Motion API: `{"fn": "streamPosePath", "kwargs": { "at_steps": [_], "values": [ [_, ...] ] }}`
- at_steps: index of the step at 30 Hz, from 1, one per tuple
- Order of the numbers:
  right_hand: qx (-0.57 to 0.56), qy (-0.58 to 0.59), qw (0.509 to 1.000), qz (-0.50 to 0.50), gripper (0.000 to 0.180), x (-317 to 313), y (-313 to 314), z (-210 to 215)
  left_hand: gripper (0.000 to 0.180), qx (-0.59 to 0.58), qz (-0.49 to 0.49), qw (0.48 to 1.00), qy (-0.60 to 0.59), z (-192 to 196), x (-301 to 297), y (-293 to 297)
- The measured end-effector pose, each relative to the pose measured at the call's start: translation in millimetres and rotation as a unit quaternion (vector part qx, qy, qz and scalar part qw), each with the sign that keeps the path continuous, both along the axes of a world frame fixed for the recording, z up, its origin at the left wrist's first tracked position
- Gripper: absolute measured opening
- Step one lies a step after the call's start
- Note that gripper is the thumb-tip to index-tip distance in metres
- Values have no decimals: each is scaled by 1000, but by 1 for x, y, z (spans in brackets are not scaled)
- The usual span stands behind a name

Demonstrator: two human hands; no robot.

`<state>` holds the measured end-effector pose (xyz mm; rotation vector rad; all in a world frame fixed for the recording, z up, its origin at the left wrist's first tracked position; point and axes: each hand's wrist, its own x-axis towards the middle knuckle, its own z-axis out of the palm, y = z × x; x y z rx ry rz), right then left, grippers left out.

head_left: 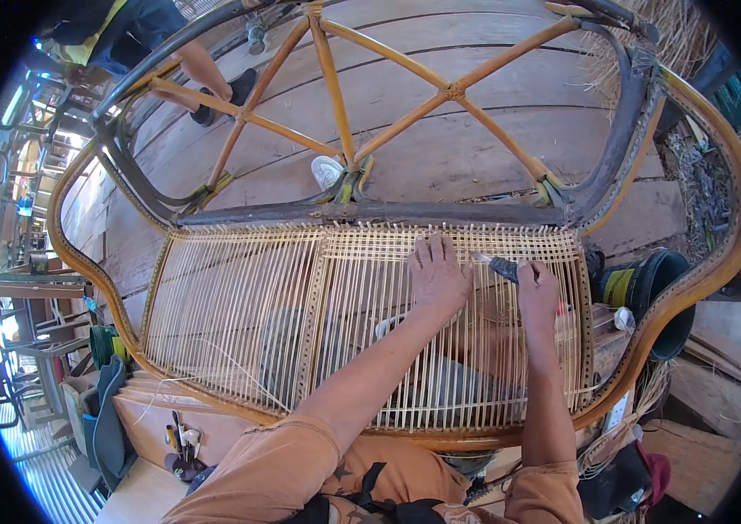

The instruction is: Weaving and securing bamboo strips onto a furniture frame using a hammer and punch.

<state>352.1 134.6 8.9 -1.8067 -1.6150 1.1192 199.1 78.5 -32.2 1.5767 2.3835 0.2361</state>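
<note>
The left hand [437,278] lies flat and open on the pale cane strands [301,323] of the curved rattan bench frame [709,279] — thin, tight, parallel. The right hand [538,293] clenches a dark pointed tool [500,266] just beside it.

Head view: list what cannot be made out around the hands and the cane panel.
- Tool in the right hand: its handle is hidden by the fingers.
- Left hand palm: pressed on the cane panel.
- Black bucket: contents blocked by the rattan frame.
</note>
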Motion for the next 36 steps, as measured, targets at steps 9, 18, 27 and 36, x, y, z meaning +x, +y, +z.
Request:
{"fn": "streamPosePath", "kwargs": {
  "at_steps": [9,18,27,36],
  "values": [
    [72,-34,995,51,30,4,20,16,68,8,-7,1000,-9,9,2,0],
    [-109,-222,889,385,30,24,77,83,79,-63,-478,858,-176,58,48,-94],
    [-36,-277,854,439,28,-23,75,103,82,-2,-477,860,-185,42,47,-108],
    [-127,-249,820,499,31,-31,64,96,80,37,-476,862,-171,45,52,-107]
  ]
}}
